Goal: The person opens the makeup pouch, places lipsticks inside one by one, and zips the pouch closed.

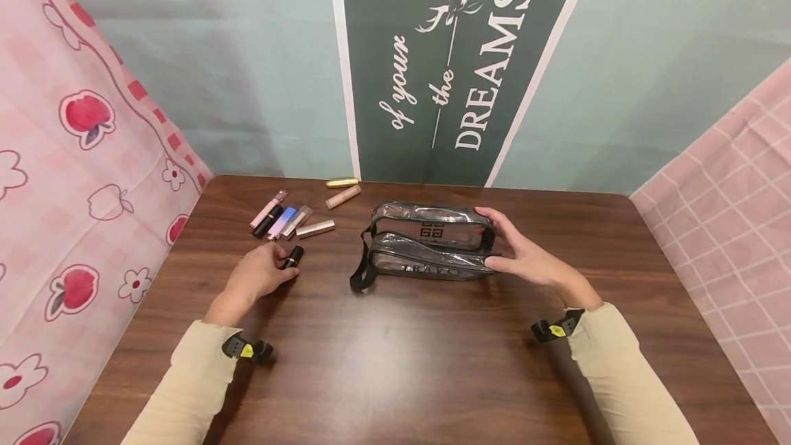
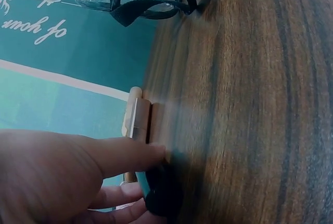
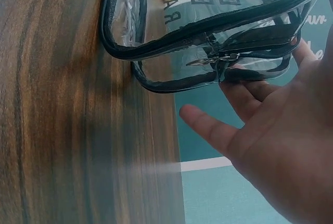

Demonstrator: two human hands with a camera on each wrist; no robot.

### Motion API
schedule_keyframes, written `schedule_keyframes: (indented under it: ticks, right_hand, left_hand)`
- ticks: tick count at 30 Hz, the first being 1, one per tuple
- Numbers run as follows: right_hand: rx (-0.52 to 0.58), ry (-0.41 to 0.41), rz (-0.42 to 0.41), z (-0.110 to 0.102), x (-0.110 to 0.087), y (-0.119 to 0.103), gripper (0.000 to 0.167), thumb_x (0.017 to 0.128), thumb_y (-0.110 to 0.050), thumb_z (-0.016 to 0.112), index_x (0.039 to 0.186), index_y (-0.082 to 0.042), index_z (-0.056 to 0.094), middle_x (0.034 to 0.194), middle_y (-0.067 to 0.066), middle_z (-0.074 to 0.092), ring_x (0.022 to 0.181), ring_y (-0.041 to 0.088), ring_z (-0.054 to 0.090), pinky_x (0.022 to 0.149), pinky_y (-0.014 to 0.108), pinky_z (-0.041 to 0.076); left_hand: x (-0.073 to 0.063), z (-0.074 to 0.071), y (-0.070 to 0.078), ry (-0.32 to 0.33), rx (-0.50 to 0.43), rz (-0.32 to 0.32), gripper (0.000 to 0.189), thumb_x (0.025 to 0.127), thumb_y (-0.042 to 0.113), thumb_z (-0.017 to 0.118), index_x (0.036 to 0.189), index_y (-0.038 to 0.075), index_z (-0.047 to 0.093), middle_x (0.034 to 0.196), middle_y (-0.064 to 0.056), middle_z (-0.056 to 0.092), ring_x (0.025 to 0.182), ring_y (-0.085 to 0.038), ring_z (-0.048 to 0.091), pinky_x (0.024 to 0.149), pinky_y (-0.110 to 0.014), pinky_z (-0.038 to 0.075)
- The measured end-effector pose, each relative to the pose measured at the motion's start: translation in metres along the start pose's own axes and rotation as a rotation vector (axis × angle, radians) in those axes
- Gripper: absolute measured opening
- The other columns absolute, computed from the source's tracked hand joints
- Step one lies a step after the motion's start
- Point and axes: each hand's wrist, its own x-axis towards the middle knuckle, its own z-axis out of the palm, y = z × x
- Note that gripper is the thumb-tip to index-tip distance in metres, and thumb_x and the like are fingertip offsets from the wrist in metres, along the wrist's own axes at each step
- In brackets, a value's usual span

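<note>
Between thumb and fingers my left hand (image 1: 256, 272) pinches a black lipstick tube (image 1: 293, 257), low over the table on the left. In the left wrist view the dark tube (image 2: 164, 195) shows in part, the fingers covering the rest. My right hand (image 1: 525, 256) spans the right end of a clear travel bag (image 1: 426, 263) with black trim and a strap on its left. From the right wrist view, the fingers reach behind the bag's zippered end, and the thumb extends straight beside it.
Just beyond my left hand lie several lipstick tubes, among them a blue-and-pink one (image 1: 283, 221) and a pale pink one (image 1: 316, 229). A gold tube (image 1: 342, 183) lies near the back edge of the brown table (image 1: 383, 362). Printed cloths hang around the table.
</note>
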Motion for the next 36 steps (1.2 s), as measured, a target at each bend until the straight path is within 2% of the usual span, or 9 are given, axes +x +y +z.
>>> schedule_keyframes:
  ticks: [7, 11, 16, 20, 26, 36]
  right_hand:
    - [-0.005, 0.018, -0.027, 0.002, -0.001, -0.004, 0.086, 0.094, -0.005, 0.069, 0.162, -0.019, 0.018, 0.153, 0.018, 0.034, 0.134, 0.045, 0.035, 0.106, 0.030, 0.037]
    - [-0.050, 0.043, -0.069, 0.003, -0.002, -0.006, 0.084, 0.093, -0.003, 0.070, 0.160, -0.015, 0.021, 0.151, 0.018, 0.037, 0.132, 0.043, 0.039, 0.104, 0.023, 0.035]
    - [-0.065, 0.051, -0.078, 0.002, -0.002, -0.007, 0.084, 0.092, -0.002, 0.071, 0.159, -0.014, 0.022, 0.153, 0.017, 0.035, 0.136, 0.043, 0.038, 0.104, 0.017, 0.033]
    - [-0.045, 0.047, -0.053, 0.002, -0.001, -0.006, 0.085, 0.093, -0.003, 0.071, 0.160, -0.017, 0.020, 0.154, 0.016, 0.033, 0.141, 0.042, 0.034, 0.105, 0.016, 0.032]
    - [-0.060, 0.048, -0.047, 0.001, -0.001, -0.004, 0.086, 0.093, -0.005, 0.072, 0.160, -0.019, 0.020, 0.153, 0.016, 0.035, 0.141, 0.042, 0.033, 0.107, 0.021, 0.029]
    - [-0.065, 0.050, -0.083, 0.002, 0.000, -0.003, 0.084, 0.092, 0.000, 0.070, 0.159, -0.014, 0.022, 0.152, 0.017, 0.035, 0.138, 0.043, 0.036, 0.108, 0.025, 0.029]
  left_hand:
    - [-0.002, -0.001, 0.001, 0.013, -0.027, -0.004, 0.026, 0.087, 0.020, 0.074, 0.102, 0.000, 0.065, 0.090, -0.012, 0.064, 0.080, -0.026, 0.060, 0.072, -0.042, 0.047]
    - [-0.002, -0.002, -0.001, 0.004, -0.040, -0.002, 0.026, 0.088, 0.019, 0.074, 0.104, 0.000, 0.065, 0.091, -0.013, 0.063, 0.081, -0.026, 0.060, 0.072, -0.041, 0.047]
    - [-0.001, -0.001, -0.001, -0.001, -0.040, 0.000, 0.026, 0.088, 0.019, 0.074, 0.104, 0.001, 0.066, 0.089, -0.011, 0.062, 0.079, -0.025, 0.058, 0.070, -0.039, 0.045]
    - [-0.002, -0.002, 0.000, -0.003, -0.039, -0.002, 0.027, 0.088, 0.020, 0.073, 0.105, 0.001, 0.066, 0.090, -0.010, 0.062, 0.079, -0.025, 0.058, 0.070, -0.040, 0.045]
    - [-0.003, -0.003, 0.000, -0.003, -0.032, -0.001, 0.027, 0.089, 0.020, 0.072, 0.107, 0.002, 0.066, 0.091, -0.010, 0.062, 0.080, -0.025, 0.058, 0.070, -0.039, 0.045]
    - [-0.007, -0.011, 0.002, 0.035, -0.077, 0.101, 0.024, 0.089, 0.017, 0.071, 0.106, 0.001, 0.066, 0.086, -0.007, 0.060, 0.074, -0.021, 0.055, 0.066, -0.034, 0.041]
